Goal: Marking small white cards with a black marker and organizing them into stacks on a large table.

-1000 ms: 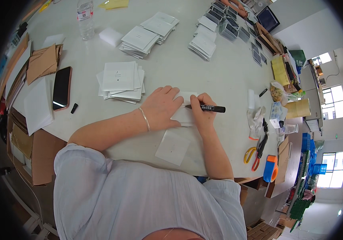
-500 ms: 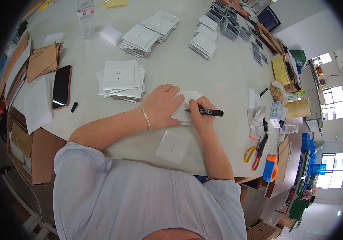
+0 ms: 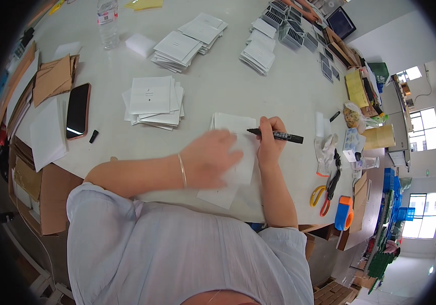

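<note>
The right hand (image 3: pixel 270 142) is pinching a black cylindrical marker (image 3: pixel 290 136), presumably for control, the blurred left hand (image 3: pixel 208 158), spread-fingered, overlapping white rectangular paper sheets (image 3: pixel 246 168) by the front edge of the surface (image 3: pixel 299 178).

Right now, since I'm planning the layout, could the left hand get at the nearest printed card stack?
Probably yes: only tabletop shows between the blurred left hand and the printed card stack, and nothing covers it.
</note>
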`<state>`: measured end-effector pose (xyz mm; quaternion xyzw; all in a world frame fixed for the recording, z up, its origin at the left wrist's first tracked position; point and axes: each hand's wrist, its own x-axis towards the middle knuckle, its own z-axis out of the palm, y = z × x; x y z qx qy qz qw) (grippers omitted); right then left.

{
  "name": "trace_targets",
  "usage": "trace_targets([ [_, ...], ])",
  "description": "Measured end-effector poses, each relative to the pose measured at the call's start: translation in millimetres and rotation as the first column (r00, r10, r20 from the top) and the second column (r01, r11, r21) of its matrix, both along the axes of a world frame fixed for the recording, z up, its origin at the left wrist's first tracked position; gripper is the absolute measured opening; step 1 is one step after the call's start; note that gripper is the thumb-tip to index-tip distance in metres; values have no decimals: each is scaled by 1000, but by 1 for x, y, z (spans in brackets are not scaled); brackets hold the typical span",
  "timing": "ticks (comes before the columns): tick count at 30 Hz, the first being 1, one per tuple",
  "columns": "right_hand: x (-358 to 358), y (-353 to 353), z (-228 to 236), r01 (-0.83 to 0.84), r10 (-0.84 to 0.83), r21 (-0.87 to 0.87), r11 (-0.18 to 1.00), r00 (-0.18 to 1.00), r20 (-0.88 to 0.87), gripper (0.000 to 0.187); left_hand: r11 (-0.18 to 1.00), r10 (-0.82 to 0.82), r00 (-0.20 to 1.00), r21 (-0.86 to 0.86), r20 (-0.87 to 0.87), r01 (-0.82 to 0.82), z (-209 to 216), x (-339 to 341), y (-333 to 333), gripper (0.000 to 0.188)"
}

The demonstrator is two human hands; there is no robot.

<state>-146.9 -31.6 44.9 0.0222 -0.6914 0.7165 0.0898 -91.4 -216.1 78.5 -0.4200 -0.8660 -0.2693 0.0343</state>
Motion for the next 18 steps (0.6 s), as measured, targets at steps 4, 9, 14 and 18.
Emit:
trace_targets([
  [4, -5, -5, -9, -70, 89, 214, 974, 993, -82, 28, 983, -154, 988, -102, -31, 150, -13, 30, 11, 46],
  [9, -4, -10, -10, -89, 117, 312, 946, 991, -71, 26, 922, -239, 971, -310, 13, 231, -8, 23, 11, 44],
  [14, -3, -14, -10, -85, 123, 367, 926, 989, -82, 24, 982, 89, 996, -170, 20, -84, -7, -16, -2, 51],
  [18, -3, -14, -13, -63, 116, 419, 906, 988, -102, 22, 977, 205, 975, -46, -84, -209, -23, -30, -7, 55],
])
